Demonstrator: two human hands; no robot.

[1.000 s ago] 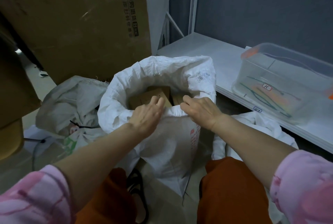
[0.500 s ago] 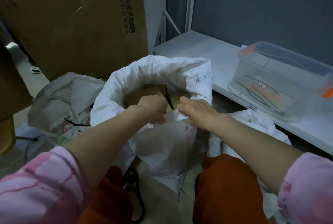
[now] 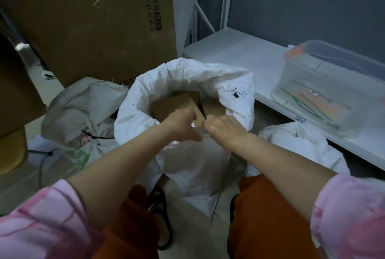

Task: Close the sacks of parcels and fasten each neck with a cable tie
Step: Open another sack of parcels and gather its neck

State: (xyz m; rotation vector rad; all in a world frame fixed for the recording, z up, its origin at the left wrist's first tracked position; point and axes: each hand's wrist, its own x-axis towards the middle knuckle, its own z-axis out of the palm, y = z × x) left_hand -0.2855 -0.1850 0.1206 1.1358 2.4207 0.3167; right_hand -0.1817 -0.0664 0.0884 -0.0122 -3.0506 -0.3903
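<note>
Gripping the near rim of an open white woven sack [image 3: 183, 83], the left hand [image 3: 180, 122] and right hand [image 3: 224, 126] bunch its fabric side by side above cardboard parcels [image 3: 177, 102]. A tied grey sack [image 3: 83, 108] slumps at left; coloured cable ties [image 3: 312, 104] lie in a clear bin [image 3: 325, 71] on the white shelf [image 3: 233, 50] at right, beside a large carton [image 3: 87, 19].

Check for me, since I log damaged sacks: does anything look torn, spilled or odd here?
Only minor wear: the grey sack lying at left has a frayed top edge with loose threads. The open white sack, gripped at its near rim by the left hand and right hand, looks intact, and no parcels have spilled.
</note>
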